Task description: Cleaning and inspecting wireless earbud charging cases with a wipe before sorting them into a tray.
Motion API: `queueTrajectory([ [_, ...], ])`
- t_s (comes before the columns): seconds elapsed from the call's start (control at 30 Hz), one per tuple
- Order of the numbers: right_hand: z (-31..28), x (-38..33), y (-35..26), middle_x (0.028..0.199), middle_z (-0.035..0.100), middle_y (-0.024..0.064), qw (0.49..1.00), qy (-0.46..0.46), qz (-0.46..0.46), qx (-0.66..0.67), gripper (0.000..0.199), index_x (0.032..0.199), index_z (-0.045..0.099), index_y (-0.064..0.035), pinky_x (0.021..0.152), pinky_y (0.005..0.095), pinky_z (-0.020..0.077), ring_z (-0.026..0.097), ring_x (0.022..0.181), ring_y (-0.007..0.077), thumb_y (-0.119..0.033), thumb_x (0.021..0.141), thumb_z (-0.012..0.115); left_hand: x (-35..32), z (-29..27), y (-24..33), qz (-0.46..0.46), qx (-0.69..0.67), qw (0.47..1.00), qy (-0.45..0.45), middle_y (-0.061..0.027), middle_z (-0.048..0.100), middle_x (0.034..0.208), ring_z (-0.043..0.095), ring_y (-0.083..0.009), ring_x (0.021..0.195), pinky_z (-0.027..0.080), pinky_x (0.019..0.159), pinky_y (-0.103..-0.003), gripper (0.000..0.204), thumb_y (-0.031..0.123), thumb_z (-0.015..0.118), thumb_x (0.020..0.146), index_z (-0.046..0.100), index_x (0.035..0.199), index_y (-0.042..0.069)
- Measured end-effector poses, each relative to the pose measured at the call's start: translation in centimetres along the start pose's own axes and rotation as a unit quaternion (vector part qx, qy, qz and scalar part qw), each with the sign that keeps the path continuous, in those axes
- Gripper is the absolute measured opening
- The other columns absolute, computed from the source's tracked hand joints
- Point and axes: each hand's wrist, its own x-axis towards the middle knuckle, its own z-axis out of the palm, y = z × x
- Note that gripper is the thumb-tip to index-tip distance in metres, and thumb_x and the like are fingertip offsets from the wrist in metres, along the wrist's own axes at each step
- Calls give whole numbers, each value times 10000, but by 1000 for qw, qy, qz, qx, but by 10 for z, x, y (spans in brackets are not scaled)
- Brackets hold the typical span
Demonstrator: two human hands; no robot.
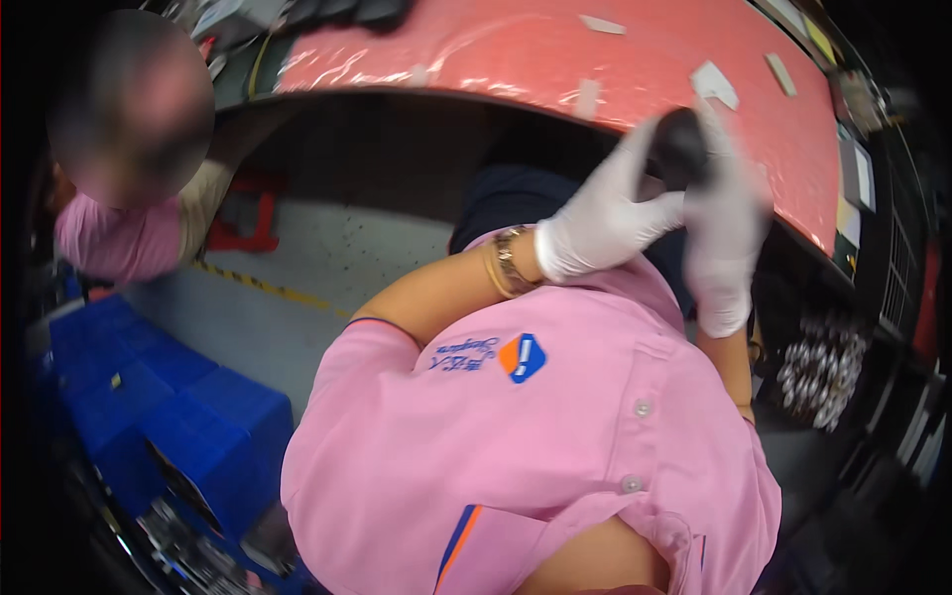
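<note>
Red, glossy sheeting covers a worktable (476, 50) that spreads out beyond the grip, its curved near edge passing just behind the gloved fingers. At the grip itself, 2 white-gloved hands come together around a dark, rounded object (679, 149), held up near the table's edge; blur hides its exact form. The left hand (613, 216) is closed on the object from the left, with a watch (511, 263) on the wrist behind it. The right hand (729, 223) lies against the object's right side, but it is too blurred to tell how firmly its fingers close. Just beyond the grip lies a white scrap (716, 86), and farther to the right a pale strip (780, 74). Below and right of the grip sits a cluster of shiny pieces (821, 377). Well to the left of it are a red stool (260, 220) and a co-worker's pink sleeve (119, 233); lower on that side stand blue bins (223, 426). Nearer the camera than the grip, a pink shirt (476, 416) fills the view.
</note>
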Motion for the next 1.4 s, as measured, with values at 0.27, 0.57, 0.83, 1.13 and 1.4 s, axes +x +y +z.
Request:
queueTrajectory([
  [0.27, -25, 48, 32, 1206, 607, 176, 998, -45, -34, -24, 387, 1274, 524, 47, 1004, 366, 412, 562, 1165, 277, -210, 1025, 377, 51, -16, 9, -93, 51, 994, -38, -81, 438, 1336, 453, -173, 1215, 377, 1034, -345, 693, 139, 640, 915, 218, 1450, 13],
  [0.57, -48, 82, 59, 1142, 632, 115, 982, -46, 154, 101, 402, 1168, 574, 46, 916, 294, 480, 612, 1032, 170, -263, 1045, 349, 100, -37, 3, -302, -330, 890, -90, -237, 487, 1336, 540, -374, 1191, 514, 869, -620, 868, 686, 365, 900, 322, 1410, -16],
  [0.83, -43, 49, 58, 1147, 593, 104, 974, -8, -71, -216, 427, 1077, 653, -65, 843, 371, 456, 580, 994, 272, -155, 687, 799, 116, -20, 7, -226, -155, 951, 145, -163, 598, 1192, 622, -258, 1067, 571, 842, -454, 875, 749, 296, 876, 469, 1313, 11],
  [1.13, -25, 43, 66, 1185, 573, 79, 956, 36, -111, -268, 374, 1015, 669, -131, 860, 336, 416, 567, 1035, 245, -109, 673, 820, 113, -7, 5, -173, -94, 971, 137, -101, 612, 1138, 611, -203, 1023, 526, 877, -352, 888, 785, 293, 852, 491, 1290, 38],
  [1.4, -24, 44, 66, 1049, 594, 79, 996, -15, 24, -85, 218, 946, 653, -43, 807, 285, 459, 578, 936, 185, 57, 756, 687, 110, -8, -1, -136, -32, 969, 204, -61, 608, 1103, 598, -166, 1019, 508, 886, -323, 803, 743, 327, 880, 503, 1282, 71],
])
